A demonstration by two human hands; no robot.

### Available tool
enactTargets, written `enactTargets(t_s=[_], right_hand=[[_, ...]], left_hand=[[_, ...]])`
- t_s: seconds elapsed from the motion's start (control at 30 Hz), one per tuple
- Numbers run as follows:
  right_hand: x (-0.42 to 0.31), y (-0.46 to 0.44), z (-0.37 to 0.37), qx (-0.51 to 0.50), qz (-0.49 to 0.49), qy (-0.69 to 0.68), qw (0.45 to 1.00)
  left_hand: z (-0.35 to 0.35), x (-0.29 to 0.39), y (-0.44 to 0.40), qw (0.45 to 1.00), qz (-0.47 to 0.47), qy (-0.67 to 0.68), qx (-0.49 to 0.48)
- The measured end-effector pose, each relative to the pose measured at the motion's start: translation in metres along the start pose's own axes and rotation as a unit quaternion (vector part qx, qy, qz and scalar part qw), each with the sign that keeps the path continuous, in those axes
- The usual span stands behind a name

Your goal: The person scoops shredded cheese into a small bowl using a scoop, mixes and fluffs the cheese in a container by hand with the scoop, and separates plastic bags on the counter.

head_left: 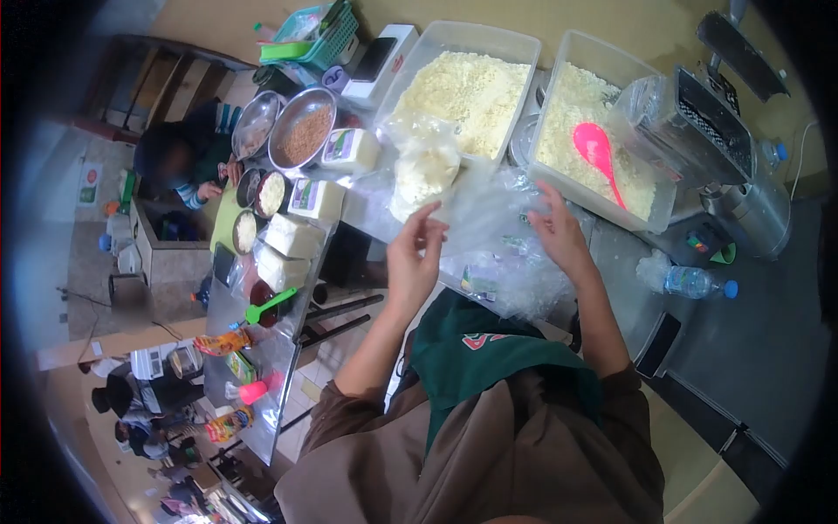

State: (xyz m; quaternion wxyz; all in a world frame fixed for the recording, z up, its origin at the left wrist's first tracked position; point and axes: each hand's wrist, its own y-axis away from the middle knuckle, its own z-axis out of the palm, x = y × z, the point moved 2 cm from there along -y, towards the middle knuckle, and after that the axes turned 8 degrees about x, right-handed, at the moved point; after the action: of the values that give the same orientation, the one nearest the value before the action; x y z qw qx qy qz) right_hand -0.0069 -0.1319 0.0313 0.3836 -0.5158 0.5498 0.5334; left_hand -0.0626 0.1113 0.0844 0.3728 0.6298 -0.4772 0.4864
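Observation:
My left hand (416, 259) is beside a clear plastic bag (425, 171) filled with pale flour, its fingers loosely bent and apart. Whether the fingertips touch the bag, I cannot tell. To the right, my right hand (559, 229) is raised with its fingers spread over a pile of empty clear plastic bags (502, 262). Behind the hands stands a clear plastic bin (532, 48) of pale yellow flour. A second bin (668, 205) of flour has a pink spoon (597, 157) lying in it.
A metal machine (746, 205) and a water bottle (694, 283) are on the right. Leftward are a steel bowl (301, 128) of brown grains, white labelled tubs (316, 199) and a green spoon (269, 306). Another person (188, 157) is at the table's far left side.

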Motion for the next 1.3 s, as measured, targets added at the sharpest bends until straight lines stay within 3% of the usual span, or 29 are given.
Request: enactTargets(t_s=[0.03, 0.07, 0.1, 0.13, 0.2, 0.23, 0.27, 0.33, 0.4, 0.43, 0.5, 0.63, 0.73, 0.8, 0.87, 0.9, 0.93, 1.03, 1.07, 1.1, 1.13, 1.17, 1.2, 1.23, 1.3], right_hand=[[-0.013, 0.003, 0.004, 0.094, -0.135, 0.157, 0.974], [-0.026, 0.01, 0.005, 0.184, -0.262, 0.306, 0.897], [-0.037, 0.015, 0.003, 0.185, -0.261, 0.312, 0.895], [-0.047, 0.02, 0.001, 0.165, -0.22, 0.281, 0.92], [-0.05, 0.026, -0.002, 0.143, -0.181, 0.247, 0.941], [-0.04, 0.026, -0.005, 0.034, -0.006, 0.023, 0.999], [-0.031, 0.026, -0.004, -0.081, 0.171, -0.2, 0.961], [-0.007, 0.024, -0.005, -0.075, 0.172, -0.185, 0.965], [0.025, 0.019, -0.005, -0.021, 0.159, -0.129, 0.978], [0.043, 0.019, -0.006, -0.031, 0.156, -0.125, 0.979], [0.075, 0.02, -0.016, 0.037, 0.147, -0.039, 0.988], [0.111, 0.019, -0.025, 0.061, 0.168, 0.011, 0.984], [0.129, 0.014, -0.031, 0.072, 0.103, 0.061, 0.99], [0.104, 0.019, -0.029, 0.142, 0.053, 0.271, 0.951], [0.114, 0.016, -0.033, 0.124, 0.032, 0.259, 0.957], [0.119, 0.013, -0.04, 0.111, 0.016, 0.244, 0.963], [0.119, 0.012, -0.051, 0.101, 0.105, 0.122, 0.982], [0.105, 0.019, -0.062, 0.136, 0.088, 0.08, 0.983], [0.087, 0.023, -0.066, 0.137, 0.086, 0.265, 0.951], [0.061, 0.025, -0.068, 0.134, 0.074, 0.438, 0.886], [0.041, 0.027, -0.066, 0.103, 0.111, 0.501, 0.852], [0.032, 0.027, -0.064, 0.071, 0.144, 0.561, 0.812], [0.062, 0.017, -0.082, 0.081, 0.146, 0.503, 0.848], [0.094, 0.008, -0.109, 0.089, 0.148, 0.446, 0.878], [0.086, 0.005, -0.123, 0.09, 0.032, 0.53, 0.843]], left_hand=[[0.0, 0.028, 0.005, 0.991, 0.085, -0.098, 0.028], [0.003, 0.042, 0.01, 0.992, 0.081, -0.091, 0.026], [0.005, 0.056, 0.015, 0.977, 0.158, -0.143, 0.032], [0.007, 0.066, 0.02, 0.952, 0.233, -0.195, 0.037], [0.028, 0.063, 0.034, 0.95, 0.233, -0.204, -0.043], [0.041, 0.05, 0.039, 0.948, 0.241, -0.191, -0.085], [0.055, 0.041, 0.045, 0.938, 0.265, -0.183, -0.126], [0.078, 0.019, 0.055, 0.937, 0.205, -0.188, -0.21], [0.1, -0.018, 0.065, 0.921, 0.215, -0.21, -0.247], [0.101, -0.016, 0.069, 0.924, 0.214, -0.211, -0.236], [0.102, -0.009, 0.075, 0.903, 0.177, -0.227, -0.32], [0.088, 0.002, 0.078, 0.906, 0.229, -0.151, -0.322], [0.068, 0.007, 0.065, 0.927, 0.183, -0.045, -0.324], [0.047, -0.011, 0.059, 0.938, 0.073, -0.084, -0.328], [0.015, -0.037, 0.065, 0.952, 0.065, -0.151, -0.26], [-0.003, -0.06, 0.069, 0.952, 0.02, -0.164, -0.256], [-0.023, -0.091, 0.076, 0.951, -0.027, -0.177, -0.25], [-0.095, -0.209, 0.137, 0.938, -0.163, -0.258, -0.162], [-0.12, -0.241, 0.168, 0.928, -0.219, -0.268, -0.142], [-0.141, -0.281, 0.204, 0.898, -0.322, -0.271, -0.125], [-0.157, -0.313, 0.244, 0.859, -0.422, -0.271, -0.105], [-0.166, -0.329, 0.286, 0.797, -0.58, -0.158, -0.059], [-0.171, -0.338, 0.322, 0.703, -0.71, -0.033, -0.012], [-0.171, -0.345, 0.348, 0.7, -0.714, -0.019, 0.002], [-0.161, -0.357, 0.383, 0.836, -0.539, 0.098, 0.025]])
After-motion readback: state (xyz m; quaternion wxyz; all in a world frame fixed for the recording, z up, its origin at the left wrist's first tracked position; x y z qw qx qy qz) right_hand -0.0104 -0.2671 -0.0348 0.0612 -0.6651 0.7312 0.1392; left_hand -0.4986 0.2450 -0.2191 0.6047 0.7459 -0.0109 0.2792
